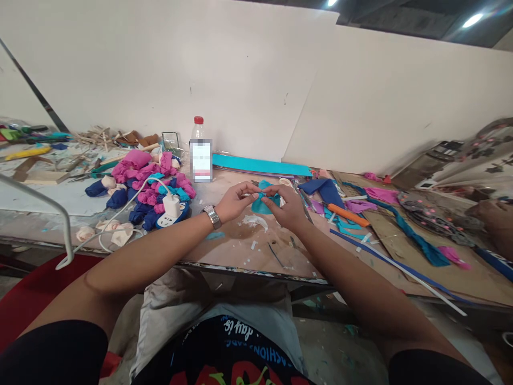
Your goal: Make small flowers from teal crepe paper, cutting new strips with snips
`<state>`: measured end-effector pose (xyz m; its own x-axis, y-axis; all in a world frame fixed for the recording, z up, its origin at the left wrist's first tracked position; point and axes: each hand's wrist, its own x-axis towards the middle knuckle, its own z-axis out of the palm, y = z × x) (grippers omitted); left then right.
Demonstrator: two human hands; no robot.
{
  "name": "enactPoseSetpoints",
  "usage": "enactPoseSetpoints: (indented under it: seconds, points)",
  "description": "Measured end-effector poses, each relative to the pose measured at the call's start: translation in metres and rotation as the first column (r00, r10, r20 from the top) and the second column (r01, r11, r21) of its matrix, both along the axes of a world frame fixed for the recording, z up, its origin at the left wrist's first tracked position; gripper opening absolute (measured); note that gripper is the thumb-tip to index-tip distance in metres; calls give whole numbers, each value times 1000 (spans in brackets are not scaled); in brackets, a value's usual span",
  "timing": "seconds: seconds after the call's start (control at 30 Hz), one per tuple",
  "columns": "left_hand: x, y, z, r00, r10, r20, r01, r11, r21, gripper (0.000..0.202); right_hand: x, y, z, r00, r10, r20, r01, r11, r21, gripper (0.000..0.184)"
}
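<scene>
Above the worktable [224,248], my two hands meet at a small piece of teal fabric [261,207]. My left hand [237,202], with a metal watch [212,216] on its wrist, pinches the fabric's left side between thumb and fingers. From the right, my right hand [286,206] pinches the same piece, its thumb and forefinger close to the left fingertips. The fabric looks gathered in the middle and flares out below the fingers. Part of it is hidden behind the fingers.
Left of my hands lies a heap of pink and navy fabric bundles [150,184] beside a power strip with a white plug [171,206]. A bottle [198,128] stands at the back. On the right lie an orange-handled tool [348,215], fabric strips and cardboard [395,235].
</scene>
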<state>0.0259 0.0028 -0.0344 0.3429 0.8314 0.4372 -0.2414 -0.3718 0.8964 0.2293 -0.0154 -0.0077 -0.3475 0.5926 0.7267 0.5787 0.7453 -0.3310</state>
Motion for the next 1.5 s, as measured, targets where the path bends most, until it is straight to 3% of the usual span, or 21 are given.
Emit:
enactPoseSetpoints:
  seconds: [0.57,0.97,1.23,1.5]
  points:
    - [-1,-2,3,997,-50,53,51,998,-30,40,2,1,-1,999,-48,-15,48,999,4,25]
    - [-3,-6,9,998,-10,-61,13,999,48,43,2,3,-2,997,-71,20,71,997,-2,27]
    - [-1,0,1,1000,11,-2,-11,1000,-25,48,2,3,-3,996,-91,20,91,996,-10,31]
    - [-1,-1,2,1000,11,-7,-11,998,-60,47,1,1,-1,997,-72,33,73,997,-4,31]
